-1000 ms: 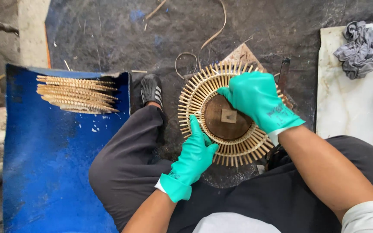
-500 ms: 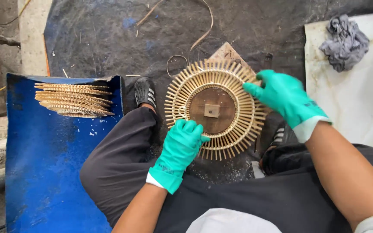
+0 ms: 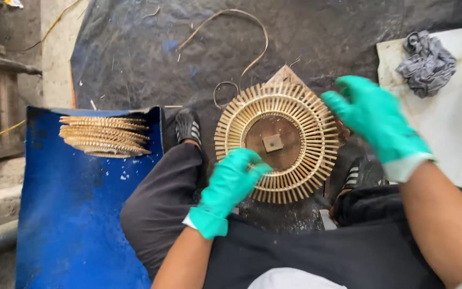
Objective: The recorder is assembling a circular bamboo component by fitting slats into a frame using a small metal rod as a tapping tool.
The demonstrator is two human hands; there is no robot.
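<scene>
Between the knees: round rattan frame (image 3: 277, 142) on dark floor sheet (image 3: 135, 53)
Left hand (image 3: 231, 182): gloved, fingers curled on frame's near-left rim
Right hand (image 3: 372, 115): gloved, released, spread just beside frame's right edge
Far left: stacked frames (image 3: 105, 136) on blue sheet (image 3: 65, 214)
Far right: grey rag (image 3: 426, 61)

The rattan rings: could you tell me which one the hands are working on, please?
The single ring between the shoes, under the left hand; the others lie stacked on the blue sheet, untouched.

I see teal gloves (image 3: 231, 184) beside a tan spoked wheel (image 3: 277, 142) with a brown centre, a blue sheet (image 3: 76, 214) left of it, grey rag (image 3: 426, 61) right.
</scene>
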